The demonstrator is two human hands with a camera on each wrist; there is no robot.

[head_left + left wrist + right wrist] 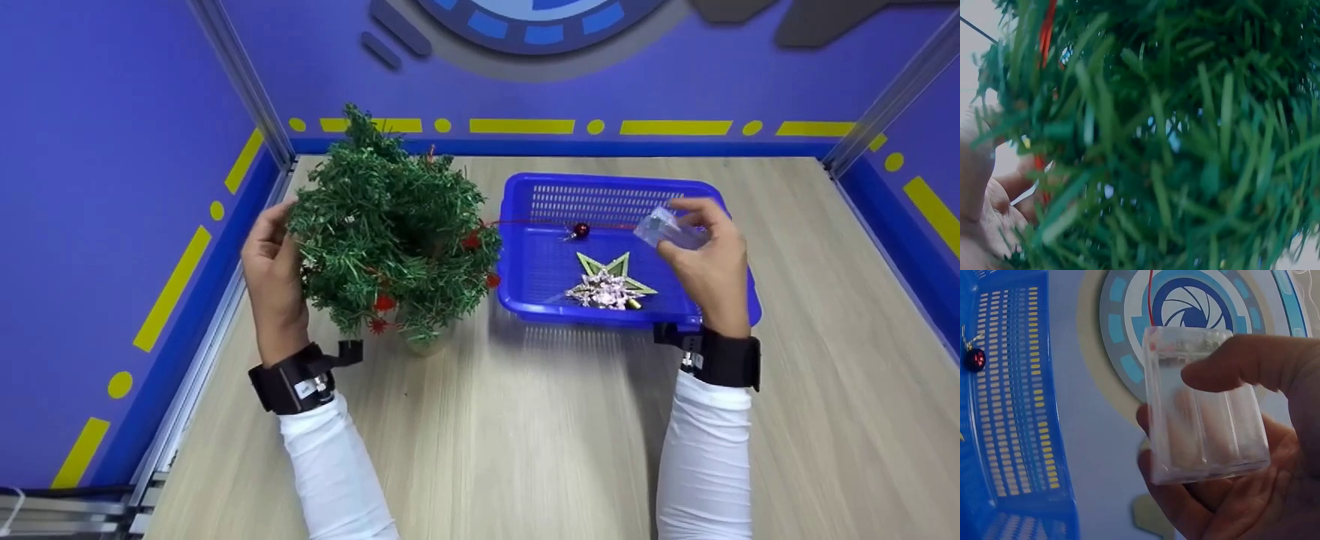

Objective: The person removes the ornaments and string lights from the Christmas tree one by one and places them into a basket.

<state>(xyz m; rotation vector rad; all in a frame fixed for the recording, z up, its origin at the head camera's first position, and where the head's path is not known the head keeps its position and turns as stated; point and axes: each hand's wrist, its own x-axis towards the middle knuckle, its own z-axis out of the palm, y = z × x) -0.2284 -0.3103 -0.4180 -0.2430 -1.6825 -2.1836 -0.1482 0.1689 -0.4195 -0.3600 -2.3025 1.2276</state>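
Observation:
A small artificial Christmas tree [397, 232] with green branches and red ornaments stands on the table. My left hand [274, 274] grips its left side, fingers and thumb curved about the outer branches [1185, 146]; the fingertips are hidden in the greenery. A red wire [1040, 163] runs through the branches there. My right hand [709, 259] holds a clear plastic battery box [1207, 422] above the right side of the blue basket, thumb across its front and fingers behind. From the box's top, a thin red wire [525, 222] stretches left to the tree.
The blue basket [570, 313] sits right of the tree. In it lie a green-edged star [626, 266], a pink glittery ornament [604, 291] and a dark red ball [580, 230]. Blue panels [112, 187] wall the table at the back and sides.

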